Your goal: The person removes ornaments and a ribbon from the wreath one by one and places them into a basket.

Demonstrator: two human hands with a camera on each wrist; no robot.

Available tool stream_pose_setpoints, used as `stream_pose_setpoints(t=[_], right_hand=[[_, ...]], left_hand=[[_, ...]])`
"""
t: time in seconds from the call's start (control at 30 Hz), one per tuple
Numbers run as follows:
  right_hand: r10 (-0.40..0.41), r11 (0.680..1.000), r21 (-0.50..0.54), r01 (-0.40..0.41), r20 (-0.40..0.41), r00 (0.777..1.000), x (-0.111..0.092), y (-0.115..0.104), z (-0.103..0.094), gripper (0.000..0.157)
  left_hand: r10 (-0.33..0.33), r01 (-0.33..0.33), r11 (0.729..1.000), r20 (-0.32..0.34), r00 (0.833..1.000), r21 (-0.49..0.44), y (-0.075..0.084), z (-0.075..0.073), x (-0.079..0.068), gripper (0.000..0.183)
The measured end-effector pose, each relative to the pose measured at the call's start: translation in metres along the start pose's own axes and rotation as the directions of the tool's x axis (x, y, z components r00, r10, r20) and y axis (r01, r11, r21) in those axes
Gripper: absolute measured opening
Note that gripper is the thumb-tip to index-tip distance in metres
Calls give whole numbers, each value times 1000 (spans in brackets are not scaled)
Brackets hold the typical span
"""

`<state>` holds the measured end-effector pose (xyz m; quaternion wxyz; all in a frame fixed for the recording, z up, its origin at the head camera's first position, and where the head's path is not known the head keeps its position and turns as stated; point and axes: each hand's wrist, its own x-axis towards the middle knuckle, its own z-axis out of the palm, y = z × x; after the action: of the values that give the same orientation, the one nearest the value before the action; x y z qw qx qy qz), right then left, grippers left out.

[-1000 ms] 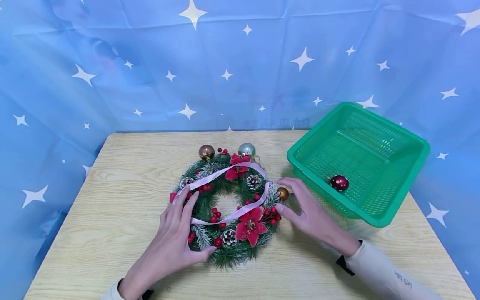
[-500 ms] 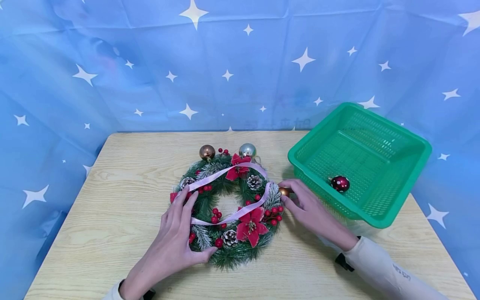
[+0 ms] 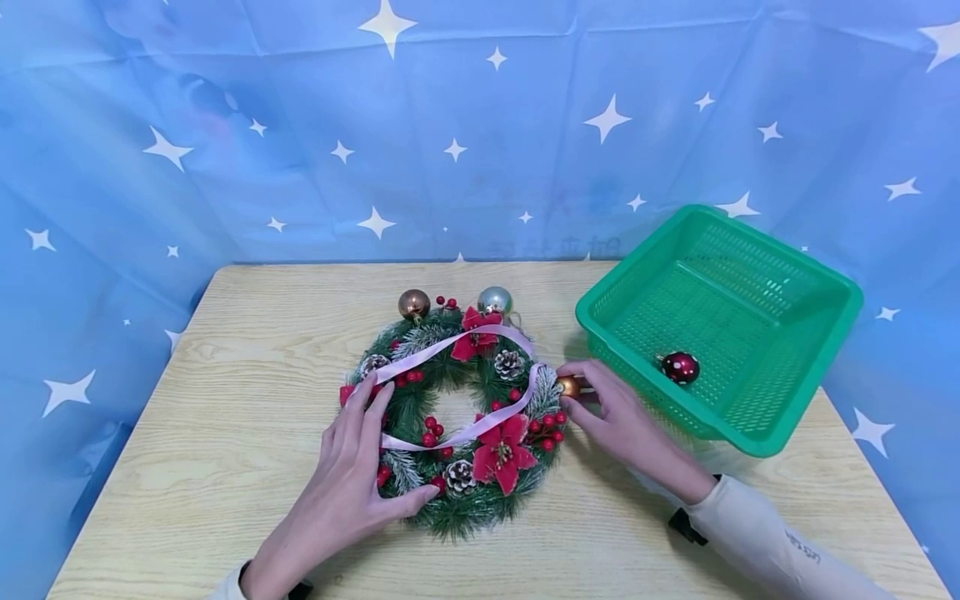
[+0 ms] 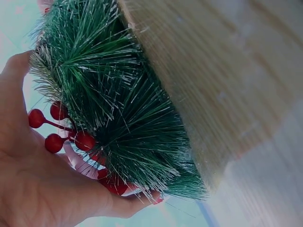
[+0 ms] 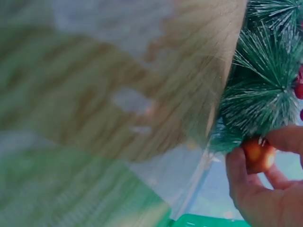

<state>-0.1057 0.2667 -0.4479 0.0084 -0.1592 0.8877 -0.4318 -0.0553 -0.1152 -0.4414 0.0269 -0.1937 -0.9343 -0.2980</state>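
A green Christmas wreath (image 3: 453, 523) lies on the table, dressed with red flowers, red berries and frosted pine cones. A pale pink ribbon (image 3: 417, 358) loops across it. My left hand (image 3: 343, 479) holds the wreath's near left side, fingers over the top and thumb at the front edge. At the right edge, my right hand (image 3: 630, 429) pinches a gold bauble (image 3: 568, 386) between thumb and fingers; the right wrist view shows this bauble (image 5: 258, 156) against the pine needles. A brown bauble (image 3: 414, 304) and a silver bauble (image 3: 495, 300) sit at the far edge.
A green plastic basket (image 3: 813, 367) stands at the right, close beyond my right hand. One dark red bauble (image 3: 680, 367) with white dots lies in it. Behind the wooden table (image 3: 247, 358) hangs a blue cloth (image 3: 300, 100) with white stars.
My right thumb and fingers have closed in on the gold bauble from beside it and now pinch it. The left hand stays on the wreath, its thumb shifted slightly.
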Motion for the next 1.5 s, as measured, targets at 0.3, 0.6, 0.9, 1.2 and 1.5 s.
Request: stream_pose_setpoints(t=[0.3,0.6,0.9,1.2,1.5], right_hand=[[-68,998,-25,65,-106,992,-3,-7,-2,39],[-118,992,-75,105,-199,973,0,-17,-6,38],[-136,990,-56,126,-234,963,5,-21,-13,40],[-127,992,-52,117,-271,954,7,-27,-22,38],[-135,990,-84,114,-307,942,11,-32,-38,37]], left_hand=[[-3,3,1000,26,1000,-20,0,-1,-2,127],[13,-12,1000,23,1000,-16,0,-1,-2,126],[11,-11,1000,19,1000,-8,1,-1,-3,125],[24,-24,1000,18,1000,-1,1,-1,-2,125],[18,-18,1000,19,1000,-5,1,-1,-2,126]])
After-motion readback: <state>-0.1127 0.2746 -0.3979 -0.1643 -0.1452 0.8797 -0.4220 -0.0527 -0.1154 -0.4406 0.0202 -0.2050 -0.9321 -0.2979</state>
